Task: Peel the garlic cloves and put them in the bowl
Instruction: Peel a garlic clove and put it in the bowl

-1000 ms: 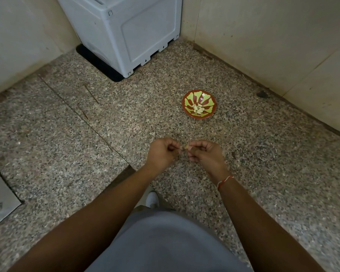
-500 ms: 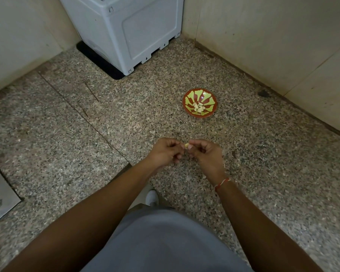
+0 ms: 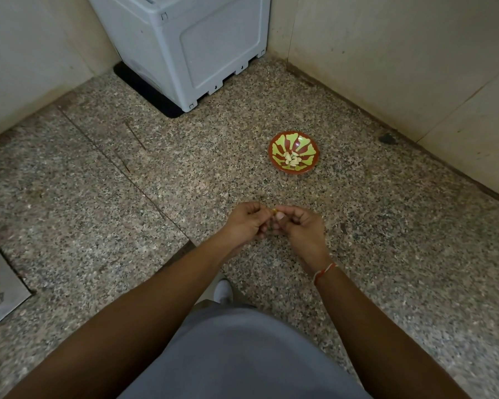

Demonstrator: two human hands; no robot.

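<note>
A small garlic clove is pinched between the fingertips of my left hand and my right hand, which meet above the speckled floor. Only a sliver of the clove shows between the fingers. Beyond the hands, a red bowl with a green pattern sits on the floor and holds several pale peeled cloves in its middle.
A grey plastic box on a black mat stands in the far corner between two pale walls. A metal floor plate lies at the left edge. My grey-clad knee and a white shoe are below the hands.
Both hands stay together on the clove, the fingers shifting slightly around it. The view has drifted a little; the bowl has not moved.
</note>
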